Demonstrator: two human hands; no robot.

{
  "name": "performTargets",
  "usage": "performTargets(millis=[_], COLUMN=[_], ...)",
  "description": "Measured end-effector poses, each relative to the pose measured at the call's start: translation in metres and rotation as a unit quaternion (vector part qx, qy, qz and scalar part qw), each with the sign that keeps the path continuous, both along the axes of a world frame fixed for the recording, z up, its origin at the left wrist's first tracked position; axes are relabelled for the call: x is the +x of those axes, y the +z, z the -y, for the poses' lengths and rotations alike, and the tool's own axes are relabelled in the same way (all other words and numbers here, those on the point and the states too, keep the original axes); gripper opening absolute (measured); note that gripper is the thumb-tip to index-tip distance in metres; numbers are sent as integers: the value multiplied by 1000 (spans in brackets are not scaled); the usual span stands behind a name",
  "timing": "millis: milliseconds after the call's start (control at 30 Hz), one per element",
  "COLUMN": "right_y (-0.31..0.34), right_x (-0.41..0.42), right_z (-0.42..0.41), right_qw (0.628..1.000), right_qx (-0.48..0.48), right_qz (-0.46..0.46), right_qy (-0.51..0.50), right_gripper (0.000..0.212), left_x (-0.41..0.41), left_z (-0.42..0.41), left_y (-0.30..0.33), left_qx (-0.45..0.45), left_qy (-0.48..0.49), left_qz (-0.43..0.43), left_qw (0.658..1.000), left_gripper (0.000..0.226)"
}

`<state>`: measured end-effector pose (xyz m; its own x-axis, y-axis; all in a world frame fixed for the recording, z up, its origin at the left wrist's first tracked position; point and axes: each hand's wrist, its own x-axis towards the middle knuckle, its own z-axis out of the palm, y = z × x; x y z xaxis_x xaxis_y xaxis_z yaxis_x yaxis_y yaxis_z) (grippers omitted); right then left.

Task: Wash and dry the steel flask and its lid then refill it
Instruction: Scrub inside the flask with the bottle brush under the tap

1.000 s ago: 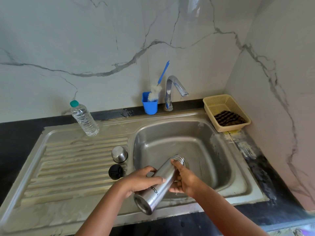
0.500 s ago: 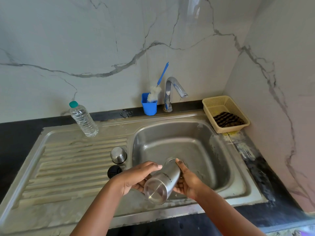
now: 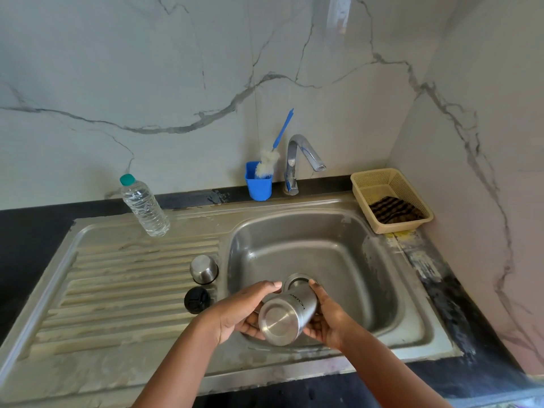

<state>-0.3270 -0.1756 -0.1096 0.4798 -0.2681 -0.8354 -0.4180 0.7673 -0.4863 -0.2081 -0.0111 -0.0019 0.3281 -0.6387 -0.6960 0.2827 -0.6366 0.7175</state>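
The steel flask [image 3: 287, 315] is held over the sink basin [image 3: 338, 251], tipped mouth-down so its round base faces me. My left hand [image 3: 235, 312] holds its left side and my right hand [image 3: 328, 318] holds its right side, fingers wrapped under the body. The flask's mouth is hidden behind the body. A steel cap [image 3: 203, 269] and a black inner lid [image 3: 197, 300] stand on the drainboard by the basin's left rim.
A clear water bottle [image 3: 144, 206] with a green cap stands at the drainboard's back. A blue cup [image 3: 259, 185] with a bottle brush [image 3: 269, 161] sits beside the tap [image 3: 300, 160]. A yellow basket [image 3: 391, 200] holding a dark cloth is at the right.
The flask has tipped from lying slanted with its mouth up toward the basin to pointing mouth-down, base toward me. Both hands turned with it.
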Motion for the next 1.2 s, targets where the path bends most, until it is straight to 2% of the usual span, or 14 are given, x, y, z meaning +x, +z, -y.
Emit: performTargets(millis=[133, 233, 333, 433, 500, 567, 667, 733, 867, 933, 1033, 1100, 1133, 1200], right_y=[-2, 3, 26, 59, 79, 98, 123, 134, 154, 174, 209, 226, 231, 233], right_x=[0, 5, 18, 31, 38, 48, 67, 78, 98, 113, 152, 183, 199, 223], right_z=[3, 7, 16, 29, 34, 34, 21, 9, 2, 12, 43, 67, 78, 95], right_qw=[1000, 999, 991, 954, 889, 787, 662, 624, 590, 540, 420, 297, 234, 154], right_qx=[-1, -35, -133, -293, -427, -555, -658, -683, -646, -638, -753, -837, -856, -854], right_qz=[-15, -25, -7, 54, 90, 88, 91, 95, 94, 67, -1, -44, -78, -141], right_qy=[2, 13, 10, 41, 137, 256, 346, 367, 475, 545, 507, 457, 454, 476], right_gripper=[71, 69, 59, 48, 54, 59, 62, 65, 69, 71, 51, 42, 42, 49], left_x=[-1, -2, 1, 5, 10, 14, 16, 17, 26, 30, 33, 31, 31, 32], left_z=[1, 0, -2, -1, 2, 7, 19, 25, 29, 23, 16, 14, 14, 16], left_y=[-8, -15, -15, -16, -21, -24, -26, -26, -36, -43, -52, -54, -53, -54], left_qx=[3, 6, -9, -65, -102, -130, -161, -175, -179, -185, -188, -202, -212, -224], left_qy=[-10, -32, -30, -5, 18, 45, 99, 143, 244, 268, 275, 279, 285, 295], left_qz=[1, 38, 79, 130, 173, 214, 254, 280, 320, 299, 276, 270, 268, 262], left_qw=[1000, 999, 996, 989, 979, 967, 949, 933, 898, 897, 902, 899, 895, 892], left_gripper=[46, 44, 45, 52, 65, 73, 79, 74, 68, 70, 75, 72, 71, 70])
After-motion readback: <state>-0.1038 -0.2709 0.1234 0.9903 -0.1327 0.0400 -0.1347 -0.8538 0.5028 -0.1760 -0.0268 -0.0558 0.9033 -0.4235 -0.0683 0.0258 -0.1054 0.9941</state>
